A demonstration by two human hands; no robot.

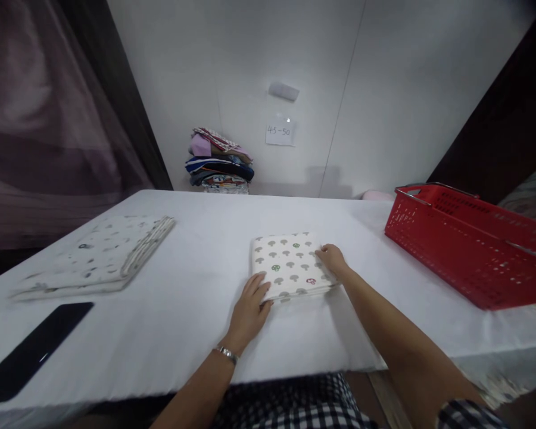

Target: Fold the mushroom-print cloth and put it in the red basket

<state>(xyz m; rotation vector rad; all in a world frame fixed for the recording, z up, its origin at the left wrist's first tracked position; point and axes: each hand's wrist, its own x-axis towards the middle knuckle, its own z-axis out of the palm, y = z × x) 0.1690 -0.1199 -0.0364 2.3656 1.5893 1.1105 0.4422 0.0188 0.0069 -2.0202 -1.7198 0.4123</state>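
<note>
A folded white cloth point(290, 265) printed with grey mushrooms, and a few green and red ones, lies in front of me on the white-covered table point(196, 333). At its near left corner is my left hand point(249, 307), fingers on top and thumb along the front edge, closed on the corner. My right hand point(333, 260) pinches the cloth's right edge, its fingers curled together. Layers of the fold show along the front side. What lies under the cloth is hidden.
Another folded printed cloth point(111, 250) rests at the left, behind a black flat panel point(36, 351). A red plastic basket point(464, 250) stands at the right. Stacked folded fabrics point(221, 161) sit by the back wall, beneath a paper sign point(280, 132) reading 45-50.
</note>
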